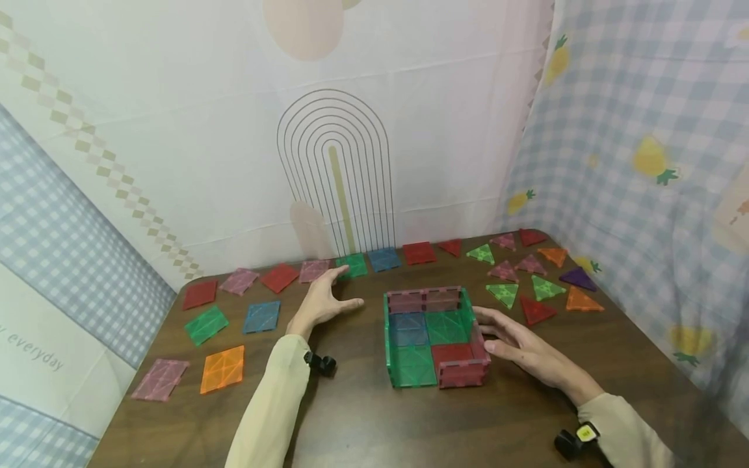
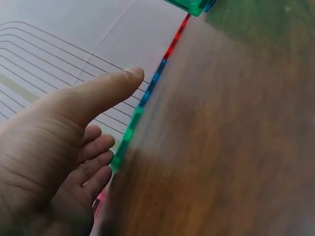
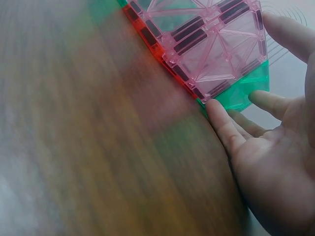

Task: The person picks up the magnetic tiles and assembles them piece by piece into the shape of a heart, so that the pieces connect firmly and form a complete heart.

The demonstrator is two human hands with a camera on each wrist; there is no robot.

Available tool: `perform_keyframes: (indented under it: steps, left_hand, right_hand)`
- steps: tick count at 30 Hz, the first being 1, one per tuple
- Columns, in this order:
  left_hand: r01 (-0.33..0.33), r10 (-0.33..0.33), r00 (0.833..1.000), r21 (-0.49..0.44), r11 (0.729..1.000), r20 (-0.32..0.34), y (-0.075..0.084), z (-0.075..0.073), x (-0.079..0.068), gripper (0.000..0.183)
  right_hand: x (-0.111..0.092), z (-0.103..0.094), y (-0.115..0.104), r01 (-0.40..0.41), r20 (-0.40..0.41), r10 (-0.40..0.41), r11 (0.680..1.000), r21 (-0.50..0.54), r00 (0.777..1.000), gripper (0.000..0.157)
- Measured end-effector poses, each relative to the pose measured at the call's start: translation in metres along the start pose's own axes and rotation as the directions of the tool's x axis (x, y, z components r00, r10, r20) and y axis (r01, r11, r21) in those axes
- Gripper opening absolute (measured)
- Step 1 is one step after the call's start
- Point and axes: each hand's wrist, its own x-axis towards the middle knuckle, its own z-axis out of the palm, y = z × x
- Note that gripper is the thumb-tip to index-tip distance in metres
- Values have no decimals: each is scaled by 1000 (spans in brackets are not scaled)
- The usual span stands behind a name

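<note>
A low box of see-through magnetic tiles stands mid-table, with a floor of blue, green and red squares. Its back wall [image 1: 424, 299] is pink, the left wall [image 1: 387, 341] green, and the right wall green then pink. A pink front tile [image 1: 462, 374] spans only the right half. My right hand [image 1: 523, 344] touches the box's right side with extended fingers; the right wrist view shows fingertips at the pink and green tiles [image 3: 246, 88]. My left hand [image 1: 320, 304] holds nothing, thumb spread, fingertips close to a flat green square [image 1: 355, 265] at the back edge.
Along the back edge lie a blue square [image 1: 384, 259] and a red square [image 1: 419, 253]. Several more squares lie at left, among them an orange one [image 1: 223, 369]. Triangles, including a purple one [image 1: 578, 278], spread over the back right. Hanging cloths border the table.
</note>
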Motion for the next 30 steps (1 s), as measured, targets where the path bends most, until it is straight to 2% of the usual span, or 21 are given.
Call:
perform_keyframes:
  steps: [9,13,18,20,25,30]
  left_hand:
    - [-12,11,999,-19,1000,-41,-4,1,-11,73]
    - [-38,37,996,-12,999,-80,-6,3,-13,62]
    - [-45,42,991,-21,999,-130,-9,4,-10,68]
    - [-40,41,992,5,999,-123,-9,4,-8,76]
    - [-14,18,999,81,997,-44,-8,1,-2,93]
    - [13,-12,1000,94,995,-13,-5,0,-1,88]
  right_hand:
    - [1,1,0,0,-4,0,1000,-6,1000,63]
    - [0,0,0,0,-5,0,1000,-6,1000,63]
    - [1,0,0,6,-2,-6,1000,-12,1000,63]
    - [1,0,-1,10,-5,-10,1000,-18,1000,63]
    - [2,0,-2,7,-6,-8,1000,-17,1000,62]
    - [0,1,-2,-3,-5,3,1000,-6,1000,62]
